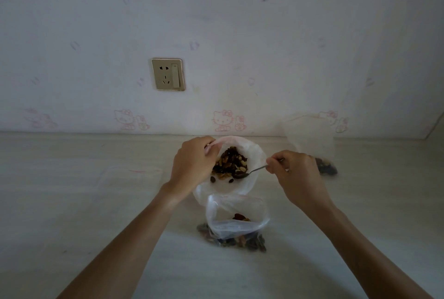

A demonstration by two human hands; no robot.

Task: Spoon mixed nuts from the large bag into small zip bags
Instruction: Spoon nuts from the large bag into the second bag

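The left hand grips the rim of the large bag on the table, the right hand pinches the spoon among the nuts, while the near small zip bag is judged only partly filled.

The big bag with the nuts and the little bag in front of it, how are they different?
The big bag is held open at its rim by the left hand, while the little bag stands untouched. The big bag holds a heap of nuts; the little bag only a few. The spoon, pinched by the right hand, dips into the big bag, not the little one. Both are see-through plastic.
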